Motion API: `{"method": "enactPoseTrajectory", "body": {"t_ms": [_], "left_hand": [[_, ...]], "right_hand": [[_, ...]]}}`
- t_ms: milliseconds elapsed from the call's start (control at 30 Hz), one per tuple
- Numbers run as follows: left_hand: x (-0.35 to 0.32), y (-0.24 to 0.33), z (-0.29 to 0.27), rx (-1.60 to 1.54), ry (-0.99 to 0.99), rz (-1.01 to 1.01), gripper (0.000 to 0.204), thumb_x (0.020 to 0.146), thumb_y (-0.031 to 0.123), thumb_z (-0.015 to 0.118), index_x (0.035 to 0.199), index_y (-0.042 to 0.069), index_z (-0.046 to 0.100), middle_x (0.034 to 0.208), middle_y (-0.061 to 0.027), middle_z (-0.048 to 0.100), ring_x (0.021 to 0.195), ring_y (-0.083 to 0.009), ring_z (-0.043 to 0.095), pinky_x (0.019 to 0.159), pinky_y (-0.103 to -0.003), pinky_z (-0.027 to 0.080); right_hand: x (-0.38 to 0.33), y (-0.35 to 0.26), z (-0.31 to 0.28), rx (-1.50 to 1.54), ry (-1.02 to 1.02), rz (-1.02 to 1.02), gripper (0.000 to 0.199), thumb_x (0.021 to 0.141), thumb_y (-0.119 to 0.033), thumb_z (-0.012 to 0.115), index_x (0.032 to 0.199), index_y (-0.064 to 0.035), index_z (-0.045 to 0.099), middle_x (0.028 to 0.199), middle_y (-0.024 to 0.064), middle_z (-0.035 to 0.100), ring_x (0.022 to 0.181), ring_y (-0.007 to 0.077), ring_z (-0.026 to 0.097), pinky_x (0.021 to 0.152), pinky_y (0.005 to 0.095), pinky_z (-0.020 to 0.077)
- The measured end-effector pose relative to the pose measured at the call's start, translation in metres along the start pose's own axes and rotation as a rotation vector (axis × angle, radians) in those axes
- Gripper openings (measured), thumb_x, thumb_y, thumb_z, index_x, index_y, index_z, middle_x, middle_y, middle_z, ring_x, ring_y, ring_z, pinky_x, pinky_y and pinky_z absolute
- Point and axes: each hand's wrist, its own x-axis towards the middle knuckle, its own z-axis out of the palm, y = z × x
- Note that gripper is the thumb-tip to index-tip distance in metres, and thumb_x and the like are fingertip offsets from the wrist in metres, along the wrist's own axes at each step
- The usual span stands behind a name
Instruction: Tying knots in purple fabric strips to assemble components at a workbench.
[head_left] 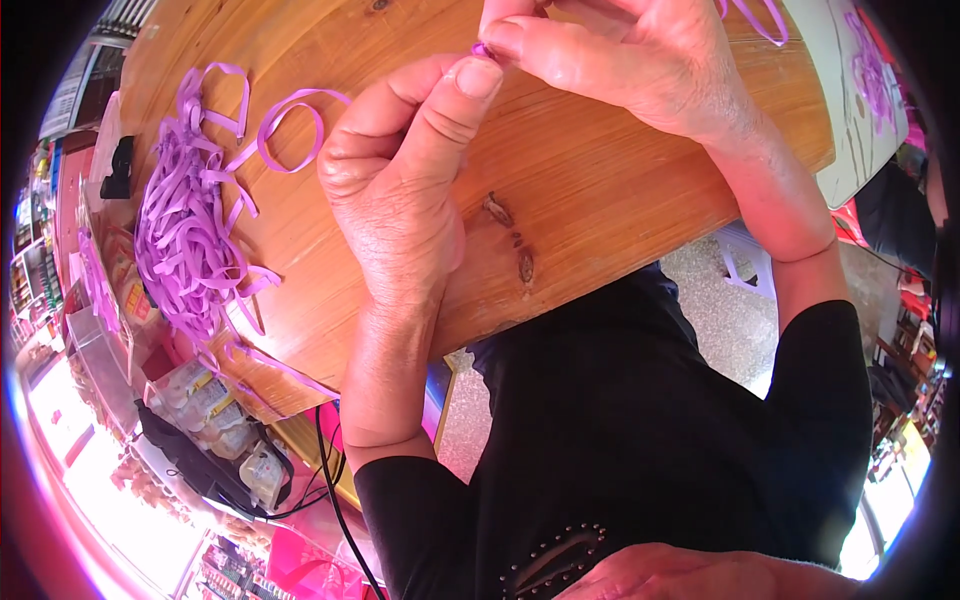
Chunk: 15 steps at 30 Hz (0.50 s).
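Note:
At the top of the view, my left hand (400,170) pinches a small bit of purple ribbon (481,49) between thumb and forefinger. My right hand (625,65) meets it there, its thumb and forefinger closed on the same bit; the frame edge cuts off its other fingers. From behind my left hand a loop of the ribbon curls out leftward over the wooden tabletop (590,200). A tangled heap of purple ribbon (185,215) lies on the table at the left. Whether the pinched bit is knotted or folded is too small to tell.
More purple ribbon (873,70) lies on a white surface (835,150) at the far right. Below the table's left edge are clear plastic packets (205,405), a black bag (180,450) and a hanging black cable (325,465). A pale plastic stool (745,262) stands under the right side.

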Motion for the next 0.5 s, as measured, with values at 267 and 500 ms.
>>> {"method": "enactPoseTrajectory", "body": {"t_ms": [267,500], "left_hand": [[0.000,-0.002,-0.004,-0.093,0.025,-0.062,0.012,0.081,0.012,0.072,0.089,0.002,0.070,0.068,0.0042,0.059,0.053,-0.0009,0.035,0.048,-0.017,0.026],[0.000,-0.005,-0.003,0.048,-0.015,0.057,0.013,0.089,0.014,0.061,0.089,0.002,0.067,0.060,0.0019,0.052,0.048,-0.0053,0.034,0.045,-0.022,0.024]], "right_hand": [[0.005,0.000,-0.002,-0.022,0.051,-0.034,0.019,0.087,-0.009,0.062,0.105,-0.0008,0.063,0.093,0.0082,0.063,0.088,0.0153,0.060,0.076,0.0243,0.0481],[0.002,0.003,-0.004,-0.809,-0.199,-0.360,0.025,0.081,-0.014,0.067,0.104,-0.0058,0.066,0.088,0.0049,0.060,0.078,0.0216,0.056,0.067,0.0295,0.0468]]}}
